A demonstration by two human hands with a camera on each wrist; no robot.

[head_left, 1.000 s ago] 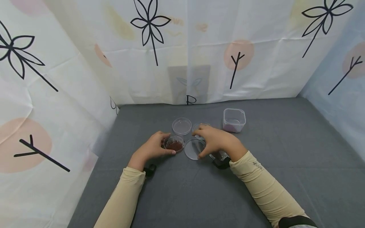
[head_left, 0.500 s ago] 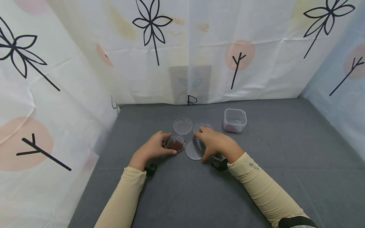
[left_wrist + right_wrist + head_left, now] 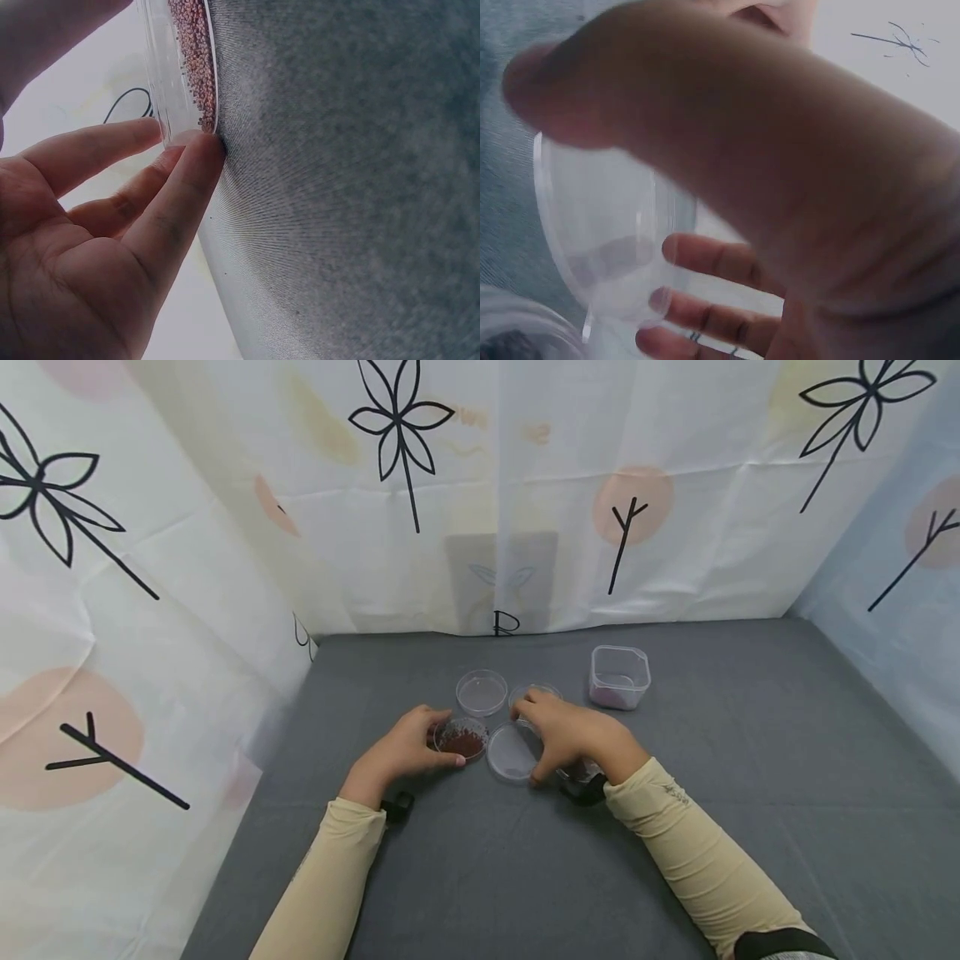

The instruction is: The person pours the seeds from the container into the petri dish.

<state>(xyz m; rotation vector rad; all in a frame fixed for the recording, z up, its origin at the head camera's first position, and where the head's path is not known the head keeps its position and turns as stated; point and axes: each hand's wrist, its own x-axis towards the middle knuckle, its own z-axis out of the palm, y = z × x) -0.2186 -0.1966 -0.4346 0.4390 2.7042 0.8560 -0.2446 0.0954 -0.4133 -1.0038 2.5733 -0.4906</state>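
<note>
A person leans in over a cluster of clear round dishes on a grey counter (image 3: 450, 860), left hand (image 3: 405, 747) and right hand (image 3: 573, 735) each at work on one. The fresh change is on the right: half a second ago the clear disc (image 3: 513, 753) showed the grey plainly through it; now it catches a milky light, apparently tipped from flat, thumb at its near edge and fingers at the far side. That suggests the right hand has taken its grip and the disc is becoming the moving piece.

The left hand holds its place, thumb and fingers gripping the dish of reddish granules (image 3: 166, 82), which stays low on the counter as the apparent anchor. Disc and dish sit side by side; whether they touch cannot be told.

A clear dish (image 3: 481, 693) stands behind, another (image 3: 540, 690) partly hidden by the right fingers, a third (image 3: 536, 315) with dark contents below the right wrist. The square tub (image 3: 619, 679) stands farther off, unmoved.
</note>
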